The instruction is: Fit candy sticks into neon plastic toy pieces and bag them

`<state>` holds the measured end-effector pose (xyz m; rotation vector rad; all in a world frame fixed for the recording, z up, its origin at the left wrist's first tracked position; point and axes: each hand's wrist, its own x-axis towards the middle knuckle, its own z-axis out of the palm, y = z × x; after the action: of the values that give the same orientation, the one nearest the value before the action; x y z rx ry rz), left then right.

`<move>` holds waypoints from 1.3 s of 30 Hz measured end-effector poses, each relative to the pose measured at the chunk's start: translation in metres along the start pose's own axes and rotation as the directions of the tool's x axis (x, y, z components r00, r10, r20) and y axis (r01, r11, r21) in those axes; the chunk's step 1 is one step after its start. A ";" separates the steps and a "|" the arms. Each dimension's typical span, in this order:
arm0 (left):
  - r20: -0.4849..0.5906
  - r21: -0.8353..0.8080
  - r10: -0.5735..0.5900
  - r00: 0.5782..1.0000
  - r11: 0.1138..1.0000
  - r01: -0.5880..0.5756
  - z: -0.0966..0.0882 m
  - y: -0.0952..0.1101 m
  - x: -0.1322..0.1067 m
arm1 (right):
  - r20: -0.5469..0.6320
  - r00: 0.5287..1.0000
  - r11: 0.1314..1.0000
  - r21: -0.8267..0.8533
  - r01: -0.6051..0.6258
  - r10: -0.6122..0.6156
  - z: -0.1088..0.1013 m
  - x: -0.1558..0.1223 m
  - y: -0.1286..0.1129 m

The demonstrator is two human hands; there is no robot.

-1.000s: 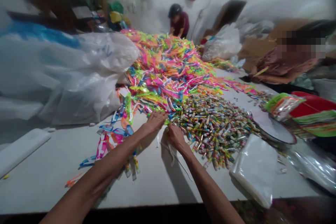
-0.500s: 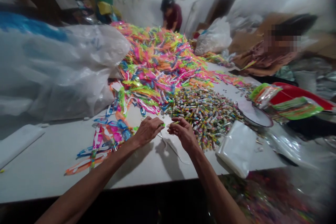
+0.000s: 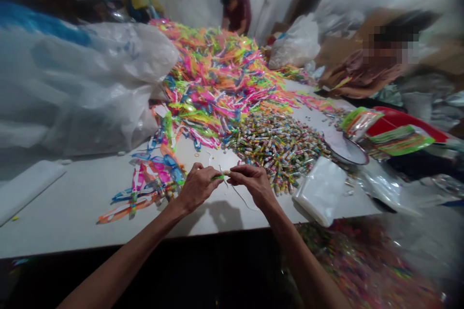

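Note:
Over the white table (image 3: 79, 207), my left hand (image 3: 197, 186) pinches a small bright-green plastic piece (image 3: 219, 176). A white string (image 3: 244, 199) trails from between the hands onto the tabletop. My right hand (image 3: 255, 184) is closed at the fingertips on a small printed tube (image 3: 227, 173), its end meeting the green piece. Whether the two are joined, I cannot tell. Right behind my right hand lies a heap of similar little printed tubes (image 3: 282, 149). To the left of my left hand are several colourful plastic strips with tubes on them (image 3: 145, 186).
A tall pile of neon plastic strips (image 3: 217, 72) covers the table's far part. Large clear bags (image 3: 108, 91) stand at left. At right are a folded plastic bag stack (image 3: 321, 190), a round dish (image 3: 346, 149) and a red tray (image 3: 402, 123). Two other people (image 3: 237, 9) work across the table.
My hands have come together, bringing the tube's end up to the green piece. The whole view has shifted slightly as the head tilted down.

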<state>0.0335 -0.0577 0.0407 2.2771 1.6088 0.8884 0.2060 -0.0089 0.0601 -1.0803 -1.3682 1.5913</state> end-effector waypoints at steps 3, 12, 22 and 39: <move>-0.015 0.015 -0.016 1.000 1.000 0.017 0.001 0.001 -0.002 | 0.010 1.000 1.000 -0.017 0.009 -0.009 0.000 -0.002 0.000; 0.018 0.086 -0.002 1.000 0.996 0.000 0.000 -0.001 -0.007 | 0.117 0.993 0.997 -0.081 -0.010 0.020 -0.002 -0.003 0.000; 0.353 0.126 0.114 0.929 0.978 -0.168 -0.004 -0.009 -0.022 | 0.233 0.965 0.992 -0.054 -0.110 0.120 0.009 -0.022 0.026; 0.155 0.367 -0.033 0.987 0.930 -0.026 0.027 -0.135 0.098 | -0.001 0.993 0.037 -0.999 0.003 -0.114 -0.012 0.075 0.054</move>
<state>-0.0345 0.0874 -0.0132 2.5082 1.8316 0.4121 0.1896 0.0578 -0.0030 -1.7638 -2.5296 0.1374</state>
